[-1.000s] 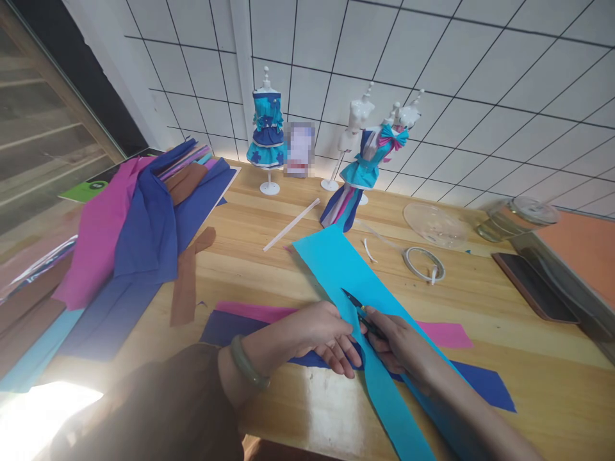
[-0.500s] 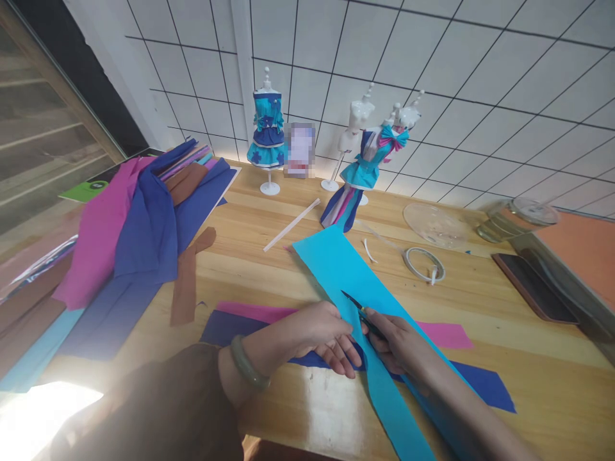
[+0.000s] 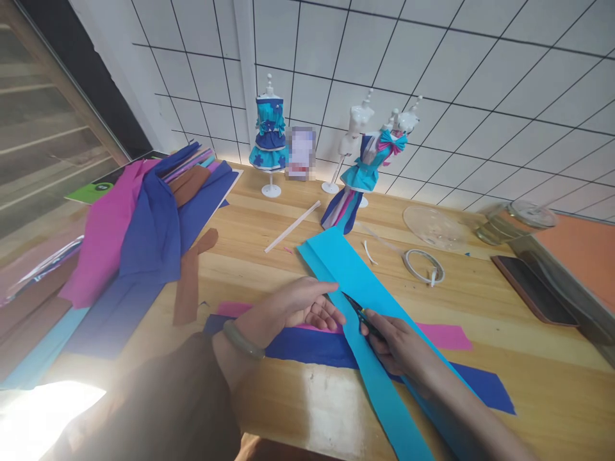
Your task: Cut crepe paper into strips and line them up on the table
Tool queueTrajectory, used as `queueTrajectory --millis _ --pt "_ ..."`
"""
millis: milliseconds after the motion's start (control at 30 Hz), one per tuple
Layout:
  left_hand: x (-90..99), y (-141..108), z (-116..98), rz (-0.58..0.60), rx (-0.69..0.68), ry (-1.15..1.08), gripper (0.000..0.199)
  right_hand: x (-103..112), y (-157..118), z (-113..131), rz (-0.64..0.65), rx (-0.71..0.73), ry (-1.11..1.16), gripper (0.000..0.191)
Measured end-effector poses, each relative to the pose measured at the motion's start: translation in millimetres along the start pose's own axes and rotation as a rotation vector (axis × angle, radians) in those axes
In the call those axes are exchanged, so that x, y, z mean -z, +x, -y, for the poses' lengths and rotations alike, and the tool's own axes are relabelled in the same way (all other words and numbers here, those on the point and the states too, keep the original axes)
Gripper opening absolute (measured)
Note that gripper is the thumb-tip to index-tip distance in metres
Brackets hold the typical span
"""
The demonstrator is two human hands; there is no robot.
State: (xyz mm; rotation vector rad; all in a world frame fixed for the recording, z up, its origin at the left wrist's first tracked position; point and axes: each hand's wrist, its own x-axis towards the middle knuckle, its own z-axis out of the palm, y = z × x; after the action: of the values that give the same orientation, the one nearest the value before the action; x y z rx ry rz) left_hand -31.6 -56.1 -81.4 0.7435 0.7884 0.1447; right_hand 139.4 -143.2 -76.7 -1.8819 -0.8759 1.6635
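My right hand (image 3: 396,342) grips a pair of small dark scissors (image 3: 353,303), blades pointing up and left over a long turquoise crepe paper sheet (image 3: 358,269). A cut runs along the sheet, and a narrow turquoise strip (image 3: 379,390) hangs toward me past the table edge. My left hand (image 3: 314,306) is open beside the sheet's left edge, near the blade tips, thumb stretched out and fingers loosely bent, with nothing held. Under the turquoise sheet lie a dark blue paper strip (image 3: 312,346) and a pink strip (image 3: 444,336).
Folded coloured papers (image 3: 148,224) are heaped on the left. At the back stand a dressed mini mannequin (image 3: 270,141) and another in a turquoise dress (image 3: 362,173). A tape roll (image 3: 424,267), a glass jar (image 3: 516,222) and a dark phone-like slab (image 3: 533,289) are on the right.
My left hand has moved up and left, off the cut strip toward the blade tips, its thumb now stretched out. The right hand with the scissors stays in nearly the same place.
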Motion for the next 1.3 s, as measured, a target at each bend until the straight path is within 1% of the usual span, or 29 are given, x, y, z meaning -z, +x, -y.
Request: queueTrajectory --millis 100,167,300,533,733,833,967,1300 --pt "-0.7 0.5 -0.1 -0.116 -0.039 0.081 0.022 -0.2 -1.7 0.5 0.0 0.003 0.005 0.041" --pt "-1.8 0.5 0.7 -0.154 -0.055 0.131 0.018 -0.1 -2.3 0.5 0.016 0.004 0.022 0.041" --pt "-3.4 0.5 1.1 -0.175 -0.053 0.188 0.017 -0.8 -1.2 1.3 0.043 0.017 0.046 0.042" --pt "-5.5 -1.0 -3.1 -0.211 0.007 0.242 0.025 -3.5 7.1 5.8 0.047 0.01 0.021 0.041" --pt "-2.8 1.4 -2.0 -0.183 0.016 0.23 0.026 -5.4 13.2 10.7 0.035 0.032 -0.015 0.039" --pt "-1.1 2.4 -0.9 -0.167 0.014 0.209 0.025 -7.2 13.6 14.9 0.042 0.017 -0.023 0.038" --pt "-0.9 1.6 -0.4 -0.175 0.009 0.208 0.022 -10.0 14.8 19.4 0.045 -0.005 -0.026 0.038" --pt "-2.2 -1.0 -1.9 -0.157 0.005 0.195 0.024 -9.2 20.1 15.2 0.034 0.001 -0.02 0.038"
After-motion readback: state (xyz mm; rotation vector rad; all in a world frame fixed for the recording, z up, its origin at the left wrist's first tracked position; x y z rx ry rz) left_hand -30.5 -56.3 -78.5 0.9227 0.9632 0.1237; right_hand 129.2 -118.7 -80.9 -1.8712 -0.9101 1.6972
